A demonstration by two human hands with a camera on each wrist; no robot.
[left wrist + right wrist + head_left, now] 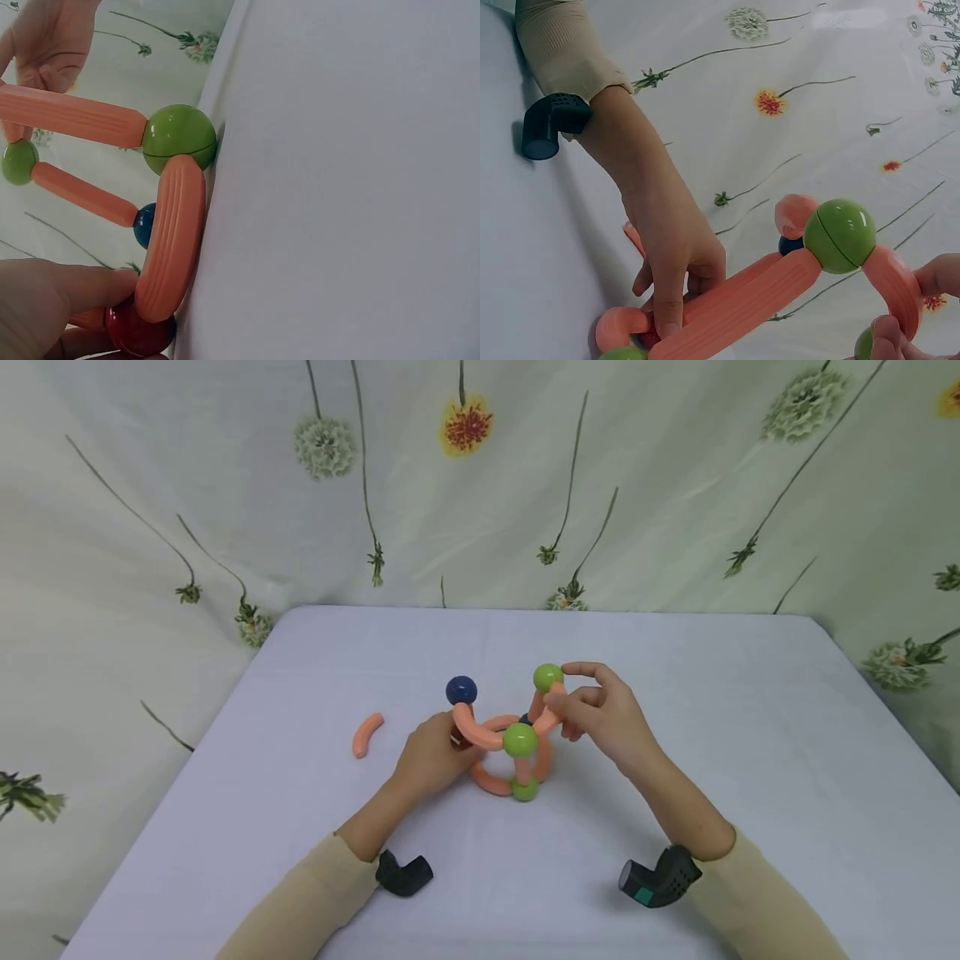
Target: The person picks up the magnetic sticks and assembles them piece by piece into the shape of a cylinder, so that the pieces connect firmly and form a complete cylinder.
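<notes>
left hand (431,760) grips the near left side of the toy frame (510,747), its fingers curled round an orange curved rod beside a red ball (139,334) at the base, as the left wrist view shows. right hand (600,710), at about two o'clock from the frame's middle, pinches an upper orange rod (546,720) just under the top green ball (548,677), thumb and fingertips closed on it. the frame of orange rods and green, blue and red balls stands on the table (675,827), near its middle. a dark blue ball (461,690) tops the frame at eleven o'clock. farther left, at nine o'clock and well apart, a loose orange curved rod (367,734) lies on the table. behind hangs a flowered cloth (225,485).
</notes>
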